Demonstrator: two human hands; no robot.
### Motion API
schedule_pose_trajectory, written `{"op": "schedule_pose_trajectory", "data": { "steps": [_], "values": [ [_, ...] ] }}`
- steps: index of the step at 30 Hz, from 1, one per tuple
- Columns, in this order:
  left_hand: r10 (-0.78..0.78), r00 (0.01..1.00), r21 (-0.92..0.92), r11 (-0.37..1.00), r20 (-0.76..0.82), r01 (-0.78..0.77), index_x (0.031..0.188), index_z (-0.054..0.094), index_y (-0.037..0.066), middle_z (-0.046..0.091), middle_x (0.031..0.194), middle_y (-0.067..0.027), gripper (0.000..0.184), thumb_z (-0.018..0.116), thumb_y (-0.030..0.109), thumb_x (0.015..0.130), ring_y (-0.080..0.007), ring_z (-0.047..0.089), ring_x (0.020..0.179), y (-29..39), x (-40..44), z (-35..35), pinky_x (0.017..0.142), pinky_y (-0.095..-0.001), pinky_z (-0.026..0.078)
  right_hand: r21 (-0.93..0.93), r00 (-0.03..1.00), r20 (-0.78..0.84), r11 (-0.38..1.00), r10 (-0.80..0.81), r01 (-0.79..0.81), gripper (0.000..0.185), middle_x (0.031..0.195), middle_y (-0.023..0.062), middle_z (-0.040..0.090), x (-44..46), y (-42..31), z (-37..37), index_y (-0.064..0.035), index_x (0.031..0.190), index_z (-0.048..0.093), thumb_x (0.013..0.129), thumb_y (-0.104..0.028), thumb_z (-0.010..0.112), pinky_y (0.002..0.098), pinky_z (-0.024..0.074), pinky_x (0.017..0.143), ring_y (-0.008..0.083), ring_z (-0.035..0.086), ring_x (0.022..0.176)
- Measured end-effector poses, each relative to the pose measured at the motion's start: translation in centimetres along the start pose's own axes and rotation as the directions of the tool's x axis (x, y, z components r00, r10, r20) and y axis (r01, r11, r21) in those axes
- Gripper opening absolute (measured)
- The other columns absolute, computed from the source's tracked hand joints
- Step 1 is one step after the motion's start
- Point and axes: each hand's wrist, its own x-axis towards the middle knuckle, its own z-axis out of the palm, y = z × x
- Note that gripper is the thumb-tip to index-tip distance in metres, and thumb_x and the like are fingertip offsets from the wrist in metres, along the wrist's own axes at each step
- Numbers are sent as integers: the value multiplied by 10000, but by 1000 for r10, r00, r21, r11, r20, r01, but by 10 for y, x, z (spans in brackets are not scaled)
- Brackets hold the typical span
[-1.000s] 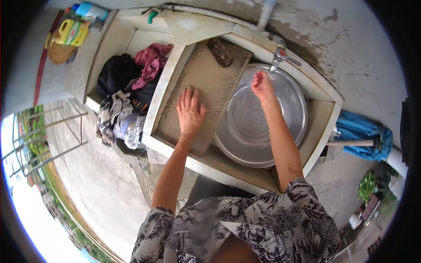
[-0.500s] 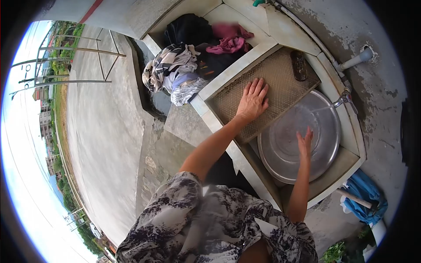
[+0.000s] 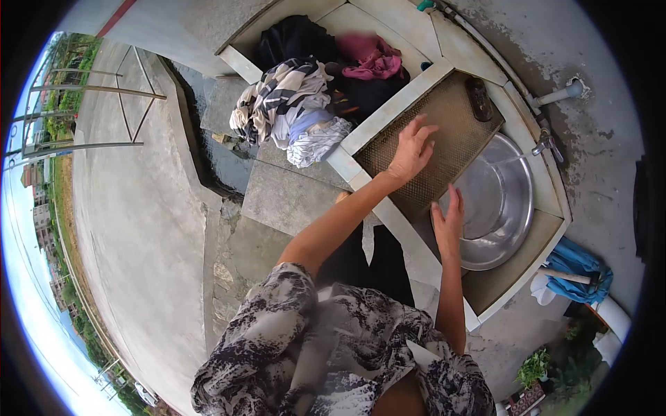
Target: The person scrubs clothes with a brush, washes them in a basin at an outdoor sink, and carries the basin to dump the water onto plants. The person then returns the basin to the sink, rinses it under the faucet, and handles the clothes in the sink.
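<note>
My left hand [image 3: 413,150] is over the ribbed washboard [image 3: 444,135] of the wash sink, fingers apart and slightly bent. It holds nothing; whether it touches the board I cannot tell. My right hand [image 3: 449,216] is at the left edge of a round metal basin [image 3: 517,229], thumb and fingers apart, nothing visible between them. Contact with the rim is unclear. Water runs from a metal tap [image 3: 548,145] into the basin, which partly lies behind the washboard's edge. A dark brown scrubbing brush or soap-like block [image 3: 479,99] rests at the board's far right corner.
Left of the washboard, a second compartment holds dark clothes [image 3: 295,43] and a magenta cloth [image 3: 374,59]. Striped and white laundry [image 3: 295,111] hangs over the sink wall [image 3: 340,165]. A blue bag [image 3: 579,267] with a wooden handle lies at right. A water channel [image 3: 225,166] cuts the floor.
My left hand has lifted its fingers from lying flat on the washboard. My right hand has moved left from above the basin's middle to its edge. The whole view has shifted slightly.
</note>
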Motion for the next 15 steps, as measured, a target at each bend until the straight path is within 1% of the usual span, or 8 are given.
{"op": "schedule_pose_trajectory", "data": {
  "steps": [2,5,7,8,9,11,14,15],
  "values": [
    [24,999,-77,997,-44,-27,1239,563,121,426,1402,-190,412,613,53,836,-396,405,1294,24,7,-66,1061,-456,337,-25,988,-9,988,-155,155,577,1453,236,332,4,-50,12,-91,1403,393,875,-125,621,486,297,1081,425,331,1317],
    [204,962,248,956,-183,-156,1192,613,103,497,1340,-176,374,626,54,821,-372,466,1238,21,18,-159,1010,-448,365,-7,916,42,917,-399,400,563,1434,177,368,16,-115,44,-94,1356,461,826,-64,647,477,337,1056,397,382,1267],
    [205,963,466,879,-174,-103,1185,621,101,529,1298,-158,382,635,71,804,-363,464,1245,16,24,-217,1015,-455,347,20,827,78,830,-557,557,590,1421,145,393,27,-146,81,-107,1340,486,783,-53,673,465,342,1054,369,397,1262],
    [205,968,564,821,-143,-90,1201,614,110,521,1308,-150,401,654,132,803,-371,429,1279,9,26,-242,1038,-467,317,-5,799,108,803,-592,596,596,1422,129,392,35,-164,97,-127,1338,493,778,-60,687,458,344,1052,347,397,1269],
    [170,978,644,763,-119,-54,1267,578,156,479,1364,-137,498,696,244,791,-379,384,1315,-1,27,-258,1044,-528,286,-29,773,136,777,-620,629,603,1423,113,392,41,-180,113,-146,1336,500,772,-67,700,451,346,1049,324,396,1277],
    [40,999,790,613,-25,-5,1350,506,218,429,1417,-125,686,765,347,728,-379,361,1330,-20,24,-277,1030,-594,260,-44,781,138,784,-609,620,523,1413,84,403,49,-204,142,-130,1245,552,751,-80,718,437,363,1029,314,406,1264],
    [-51,999,790,612,14,20,1399,441,256,404,1444,-112,846,814,409,656,-364,352,1338,-55,20,-286,1014,-617,252,-132,812,30,803,-583,582,427,1270,91,515,59,-212,164,-83,1098,594,691,-50,720,432,401,961,316,464,1193],
    [-89,996,775,630,18,42,1404,430,268,431,1421,-106,896,834,407,615,-353,392,1306,-54,25,-287,996,-584,284,-69,803,9,801,-596,595,408,1240,93,534,60,-207,165,-74,1072,593,685,-44,719,435,403,962,322,474,1180]
  ]
}}
